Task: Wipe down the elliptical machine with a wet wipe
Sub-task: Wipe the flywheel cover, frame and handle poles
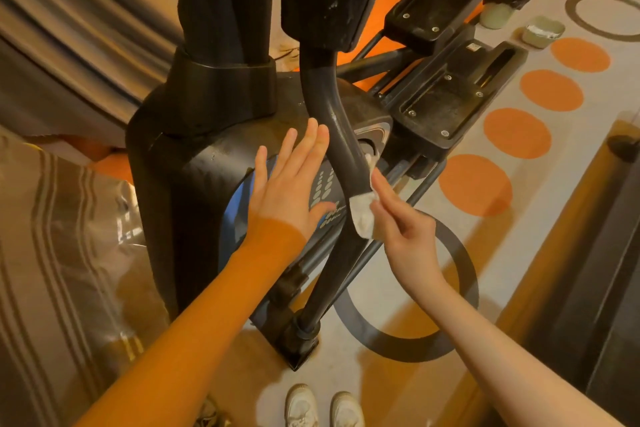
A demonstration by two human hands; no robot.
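Black elliptical machine [214, 87] with blue panel; white wet wipe [362, 215]. Pale floor [571, 156] patterned with orange dots, dark rings. Brown striped curtain [59, 253] lower left. White shoes [323, 406] bottom centre.

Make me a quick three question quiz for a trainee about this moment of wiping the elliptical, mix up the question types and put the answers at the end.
1. True or false: the wet wipe is pressed against the curved black arm bar of the elliptical.
2. Which hand holds the wipe? A) left hand B) right hand C) both
3. Fill in: the left hand's fingers are ____ and hold nothing.

Key: 1 true. 2 B. 3 straight; the hand is spread flat over the machine's housing, though whether it touches cannot be told.
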